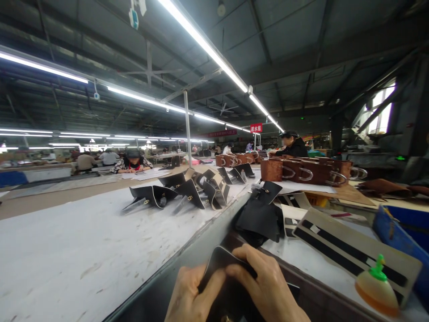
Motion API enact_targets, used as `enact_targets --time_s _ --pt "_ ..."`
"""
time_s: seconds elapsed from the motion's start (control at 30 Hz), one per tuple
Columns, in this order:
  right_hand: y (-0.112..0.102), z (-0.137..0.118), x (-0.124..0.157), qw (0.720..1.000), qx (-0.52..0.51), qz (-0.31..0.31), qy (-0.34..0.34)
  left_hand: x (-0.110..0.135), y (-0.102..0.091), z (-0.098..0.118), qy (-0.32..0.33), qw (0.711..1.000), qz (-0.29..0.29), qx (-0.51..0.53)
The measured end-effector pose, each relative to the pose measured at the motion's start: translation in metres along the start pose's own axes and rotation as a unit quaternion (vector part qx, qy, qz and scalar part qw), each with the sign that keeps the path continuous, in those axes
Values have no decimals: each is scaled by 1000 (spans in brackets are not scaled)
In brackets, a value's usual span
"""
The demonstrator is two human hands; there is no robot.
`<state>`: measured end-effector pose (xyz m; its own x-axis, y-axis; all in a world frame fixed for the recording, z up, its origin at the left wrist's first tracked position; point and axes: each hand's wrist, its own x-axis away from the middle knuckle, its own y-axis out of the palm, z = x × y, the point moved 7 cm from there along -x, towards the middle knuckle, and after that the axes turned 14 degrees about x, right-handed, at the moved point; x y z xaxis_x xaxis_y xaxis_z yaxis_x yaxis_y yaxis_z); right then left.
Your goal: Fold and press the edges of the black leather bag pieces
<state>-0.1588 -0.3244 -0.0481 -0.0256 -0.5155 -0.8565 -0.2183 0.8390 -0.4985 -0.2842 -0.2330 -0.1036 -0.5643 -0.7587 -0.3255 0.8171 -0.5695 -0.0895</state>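
Observation:
Low in the view, both my hands grip a black leather piece [219, 258] with a pale edge and a bent upper end. My left hand [191, 290] is closed on its left side, thumb pressed on the near face. On the right side, my right hand [263, 277] pinches the upper edge between thumb and fingers. A small gold-coloured fitting shows at the bottom, partly cut off by the frame. Ahead on the white table [83, 250], several black leather pieces [191, 192] with gold fittings stand curved.
To the right lie stacked black pieces [259, 219], beige panels with black strips [355, 241], a green-capped glue bottle [377, 286] and a blue crate [402, 237]. Brown bags [308, 170] stand farther back. A person [291, 145] is beyond them; another person [132, 163] sits across the table.

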Motion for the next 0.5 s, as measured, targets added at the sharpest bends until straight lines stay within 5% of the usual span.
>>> enact_targets --time_s 0.2,0.5 --pt "4 -1 2 999 -45 -14 22 -5 8 9 -49 995 -82 20" --pt "10 -16 1 999 -22 -28 7 -2 -4 33 113 978 -70 -160"
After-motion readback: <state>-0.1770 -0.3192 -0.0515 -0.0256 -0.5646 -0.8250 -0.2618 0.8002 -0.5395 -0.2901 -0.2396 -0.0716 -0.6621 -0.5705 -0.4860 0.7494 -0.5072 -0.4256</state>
